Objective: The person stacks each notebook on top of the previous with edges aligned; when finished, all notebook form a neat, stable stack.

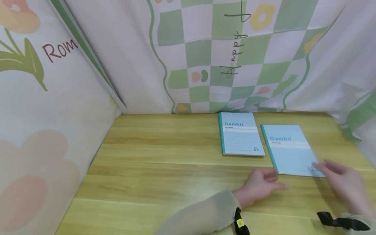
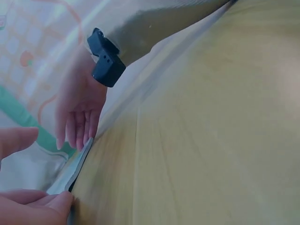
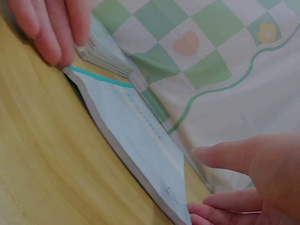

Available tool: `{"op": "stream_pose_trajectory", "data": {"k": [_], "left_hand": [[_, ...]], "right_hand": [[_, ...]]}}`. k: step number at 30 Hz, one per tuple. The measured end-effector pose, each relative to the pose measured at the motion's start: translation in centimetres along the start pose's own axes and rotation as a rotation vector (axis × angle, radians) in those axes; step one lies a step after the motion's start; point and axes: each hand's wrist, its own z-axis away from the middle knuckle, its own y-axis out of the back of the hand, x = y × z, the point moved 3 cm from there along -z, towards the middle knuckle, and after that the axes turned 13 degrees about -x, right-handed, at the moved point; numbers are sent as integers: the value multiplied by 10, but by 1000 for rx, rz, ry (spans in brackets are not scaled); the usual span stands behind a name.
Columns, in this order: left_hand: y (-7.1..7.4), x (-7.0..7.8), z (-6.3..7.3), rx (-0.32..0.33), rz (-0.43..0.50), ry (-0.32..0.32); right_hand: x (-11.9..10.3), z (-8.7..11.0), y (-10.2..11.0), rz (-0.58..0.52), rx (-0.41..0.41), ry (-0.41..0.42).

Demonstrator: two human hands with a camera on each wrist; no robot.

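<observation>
A light blue notebook [image 1: 290, 158] marked "Gambit", with a teal spine, lies on the table at the right. At its near left corner, the fingers of my left hand [image 1: 259, 184] touch the edge, with the thumb held apart. My right hand [image 1: 345, 181] is at the near right corner. In the right wrist view, its fingertips [image 3: 199, 218] touch the notebook's edge while the thumb stands off the cover. To the left lies a matching notebook [image 1: 242, 138]; the right wrist view shows several layers stacked there [image 3: 105, 49].
The wooden table [image 1: 152, 169] stretches to the left of the notebooks. Behind it hangs a white and green checked curtain [image 1: 223, 55]. A printed white panel [image 1: 58, 107] borders the left side. Black straps [image 1: 343, 223] are at both wrists.
</observation>
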Motion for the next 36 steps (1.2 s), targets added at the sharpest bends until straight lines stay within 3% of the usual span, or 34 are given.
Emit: {"op": "stream_pose_trajectory", "data": {"k": [6,14,21,29,36], "left_hand": [[5,-2,2,7,28,5],[13,8,-6,69,110,-2],[9,14,-12,73,85,-29],[8,18,-12,103,113,-2],[9,23,-11,118,57,-20]], "right_hand": [[14,-3,5,-10,-69,-58],[8,-1,11,-48,-148,-22],[-3,2,10,-23,-126,6],[3,-5,9,-82,-133,10],[6,-11,9,-153,-158,22]]}}
